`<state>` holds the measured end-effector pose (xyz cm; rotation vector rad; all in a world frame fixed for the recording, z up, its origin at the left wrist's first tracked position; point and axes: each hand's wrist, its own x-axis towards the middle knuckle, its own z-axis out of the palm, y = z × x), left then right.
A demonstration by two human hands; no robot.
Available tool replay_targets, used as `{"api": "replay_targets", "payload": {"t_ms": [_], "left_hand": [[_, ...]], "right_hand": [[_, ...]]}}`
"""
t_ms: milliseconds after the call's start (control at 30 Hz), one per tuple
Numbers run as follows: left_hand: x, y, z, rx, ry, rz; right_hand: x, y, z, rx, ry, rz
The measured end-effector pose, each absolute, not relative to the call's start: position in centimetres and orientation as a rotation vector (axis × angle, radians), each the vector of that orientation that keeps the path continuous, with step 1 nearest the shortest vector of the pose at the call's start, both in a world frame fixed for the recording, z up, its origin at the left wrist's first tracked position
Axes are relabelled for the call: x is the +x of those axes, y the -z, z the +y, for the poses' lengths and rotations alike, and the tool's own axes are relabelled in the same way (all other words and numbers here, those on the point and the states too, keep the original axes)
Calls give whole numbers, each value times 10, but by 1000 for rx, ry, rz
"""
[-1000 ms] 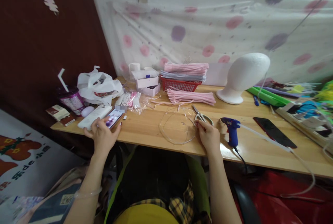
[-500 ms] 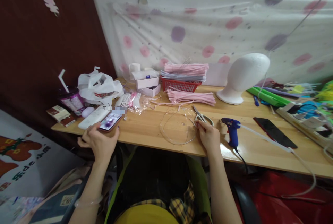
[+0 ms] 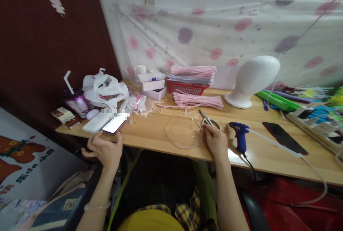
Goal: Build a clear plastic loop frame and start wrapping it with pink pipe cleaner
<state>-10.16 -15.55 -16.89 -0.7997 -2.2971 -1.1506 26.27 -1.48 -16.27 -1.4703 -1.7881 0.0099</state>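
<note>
My left hand (image 3: 107, 150) is at the table's front left edge with its fingers apart and bent, thumb by the lower edge of a phone (image 3: 114, 126). The phone's screen is lit white, and it lies against a white oblong case (image 3: 95, 121). My right hand (image 3: 216, 141) is closed, thumb and fingertips pinched at the right side of a thin, clear wire loop (image 3: 171, 143). Just beyond those fingertips lie scissors (image 3: 205, 117), their handles partly covered by the hand.
Pink pipe cleaners (image 3: 198, 101) lie before a red basket (image 3: 187, 87) of more bundles. A blue glue gun (image 3: 240, 138), a dark phone (image 3: 284, 138) and a white foam head (image 3: 252, 77) are on the right. At left are a purple cup (image 3: 77, 104) and plastic bag (image 3: 105, 89).
The left phone's screen has gone from a dark purple picture to white. My left hand has drawn back slightly from it. My right hand stays in place at the loop.
</note>
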Motion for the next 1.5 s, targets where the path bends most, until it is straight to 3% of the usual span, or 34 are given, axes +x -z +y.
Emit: {"api": "replay_targets", "payload": {"t_ms": [400, 800, 1500], "left_hand": [[-129, 143, -142, -1291, 982, -2238], [-146, 117, -102, -1523, 687, -2490], [-152, 115, -110, -1524, 763, -2452]], "right_hand": [[262, 161, -16, -1468, -34, -1789], [262, 160, -16, -1467, -34, -1795], [260, 160, -18, -1445, -27, -1784]]}}
